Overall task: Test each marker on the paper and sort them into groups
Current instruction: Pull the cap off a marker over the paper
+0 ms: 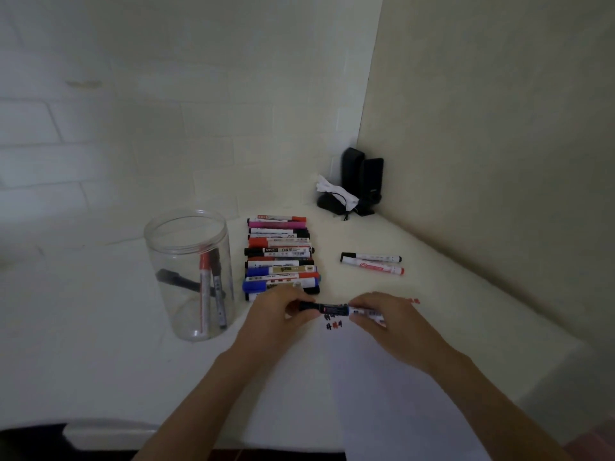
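Both hands hold one marker (336,309) level above the white paper (392,387). My left hand (283,311) grips its black cap end, and my right hand (382,316) grips the white barrel. Small black and red test scribbles (333,322) sit on the paper under the marker. A row of several markers (281,257) lies stacked side by side just beyond my left hand. Two more markers (372,262), one black-capped and one red-capped, lie apart to the right. A clear plastic jar (191,274) at the left holds three markers.
Two black speakers (362,181) and a black mouse with a white cloth (334,197) stand in the far corner where the walls meet. The white table (116,361) ends at its front edge near the bottom of the view.
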`<state>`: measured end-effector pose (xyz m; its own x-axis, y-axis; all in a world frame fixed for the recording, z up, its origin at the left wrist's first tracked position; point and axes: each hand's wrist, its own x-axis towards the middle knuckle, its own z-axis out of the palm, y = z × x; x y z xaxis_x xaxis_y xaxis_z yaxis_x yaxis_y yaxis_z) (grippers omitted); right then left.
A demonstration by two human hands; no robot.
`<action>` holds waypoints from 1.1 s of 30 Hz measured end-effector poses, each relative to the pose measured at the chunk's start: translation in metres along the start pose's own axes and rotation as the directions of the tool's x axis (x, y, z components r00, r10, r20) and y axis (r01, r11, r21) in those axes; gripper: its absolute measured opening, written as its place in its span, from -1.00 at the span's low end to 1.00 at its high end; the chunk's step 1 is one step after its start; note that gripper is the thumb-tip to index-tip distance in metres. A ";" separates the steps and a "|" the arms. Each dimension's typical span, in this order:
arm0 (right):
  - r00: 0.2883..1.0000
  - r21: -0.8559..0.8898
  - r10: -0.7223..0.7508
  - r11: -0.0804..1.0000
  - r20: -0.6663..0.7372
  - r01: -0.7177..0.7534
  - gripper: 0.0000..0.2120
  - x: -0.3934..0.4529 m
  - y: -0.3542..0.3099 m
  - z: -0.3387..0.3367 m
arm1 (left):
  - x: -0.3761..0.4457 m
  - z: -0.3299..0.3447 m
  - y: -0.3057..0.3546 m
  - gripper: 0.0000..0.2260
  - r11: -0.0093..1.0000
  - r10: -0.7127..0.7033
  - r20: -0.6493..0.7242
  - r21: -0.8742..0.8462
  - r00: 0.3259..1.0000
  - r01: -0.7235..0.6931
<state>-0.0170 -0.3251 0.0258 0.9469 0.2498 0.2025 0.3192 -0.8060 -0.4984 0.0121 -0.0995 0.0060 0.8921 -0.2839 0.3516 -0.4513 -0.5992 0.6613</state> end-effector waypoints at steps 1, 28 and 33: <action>0.999 -0.037 -0.022 0.999 -0.029 0.021 -0.85 0.007 0.000 0.004 | 0.002 0.001 0.001 -0.80 0.999 0.014 -0.026 0.049 1.000 -0.012; 0.877 0.837 0.460 0.418 0.140 -0.353 -0.70 0.027 -0.027 0.020 | 0.033 0.006 0.017 -0.77 0.979 0.140 0.002 0.152 0.990 -0.138; 0.858 0.866 0.510 0.403 0.054 -0.294 -0.80 0.011 -0.040 0.013 | 0.013 0.010 0.028 -0.80 0.979 0.171 0.033 0.105 0.985 -0.174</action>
<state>-0.0191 -0.2834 0.0363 0.9777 -0.1680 -0.1259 -0.1162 0.0662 -0.9910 0.0107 -0.1278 0.0224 0.8018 -0.4066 0.4379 -0.5946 -0.6159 0.5169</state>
